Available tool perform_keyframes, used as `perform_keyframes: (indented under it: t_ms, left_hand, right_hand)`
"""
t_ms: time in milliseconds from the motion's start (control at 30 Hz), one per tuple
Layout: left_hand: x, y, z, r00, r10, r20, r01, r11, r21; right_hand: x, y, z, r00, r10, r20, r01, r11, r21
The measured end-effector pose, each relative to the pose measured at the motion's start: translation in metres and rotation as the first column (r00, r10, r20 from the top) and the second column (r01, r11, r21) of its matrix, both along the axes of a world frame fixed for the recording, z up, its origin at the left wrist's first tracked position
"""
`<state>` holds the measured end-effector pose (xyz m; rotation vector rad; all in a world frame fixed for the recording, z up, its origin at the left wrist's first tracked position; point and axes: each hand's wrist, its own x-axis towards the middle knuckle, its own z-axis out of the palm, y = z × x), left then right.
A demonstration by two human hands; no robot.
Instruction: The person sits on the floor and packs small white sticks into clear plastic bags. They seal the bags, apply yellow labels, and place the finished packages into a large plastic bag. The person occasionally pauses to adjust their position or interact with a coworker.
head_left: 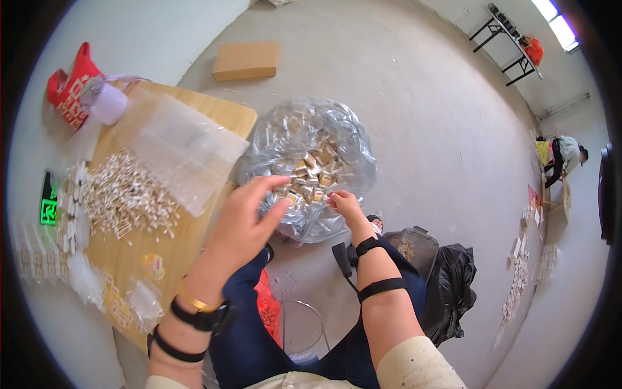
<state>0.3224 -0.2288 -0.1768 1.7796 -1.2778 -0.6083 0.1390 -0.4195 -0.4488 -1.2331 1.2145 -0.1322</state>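
A large clear plastic bag stands open on the floor before me, holding many small clear-wrapped packs with yellow and white parts. Above its near left rim is my left hand, thumb and forefinger apart and nothing visible between them. My right hand is over the bag's near right side, its fingers pinched together. Whether something small sits in that pinch is too fine to make out. To my left, a wooden table carries a loose heap of cotton swabs and flat clear plastic sheets.
A lilac bottle and red bag stand at the table's far left. Small yellow-white cards lie nearer. Beyond is a cardboard box. A grey tub and black bag sit by my right leg. Another person is far right.
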Motion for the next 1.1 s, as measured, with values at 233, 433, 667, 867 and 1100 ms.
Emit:
perform_keyframes:
  t_ms: [233, 433, 667, 867, 1100]
  left_hand:
    - [-0.054, -0.051, -0.148, 0.919, -0.147, -0.367, 0.251, 0.934, 0.255]
    - [-0.038, -0.050, -0.194, 0.941, -0.299, -0.158, 0.337, 0.861, 0.380]
    - [-0.017, -0.067, -0.197, 0.957, -0.271, -0.106, 0.287, 0.828, 0.482]
    - [-0.019, -0.052, -0.200, 0.956, -0.274, -0.101, 0.290, 0.850, 0.440]
    - [-0.014, -0.057, -0.194, 0.968, -0.225, -0.113, 0.252, 0.868, 0.429]
  right_hand:
    - [-0.005, -0.057, -0.067, 0.999, -0.009, -0.042, 0.004, 0.992, -0.125]
    - [0.019, -0.069, -0.132, 0.996, 0.066, -0.056, -0.075, 0.984, -0.163]
    - [0.013, -0.074, -0.106, 0.982, 0.185, -0.046, -0.184, 0.983, 0.014]
    - [0.000, -0.168, 0.061, 0.844, 0.429, -0.322, -0.474, 0.877, -0.077]
    - [0.078, -0.244, 0.127, 0.786, 0.452, -0.421, -0.585, 0.765, -0.269]
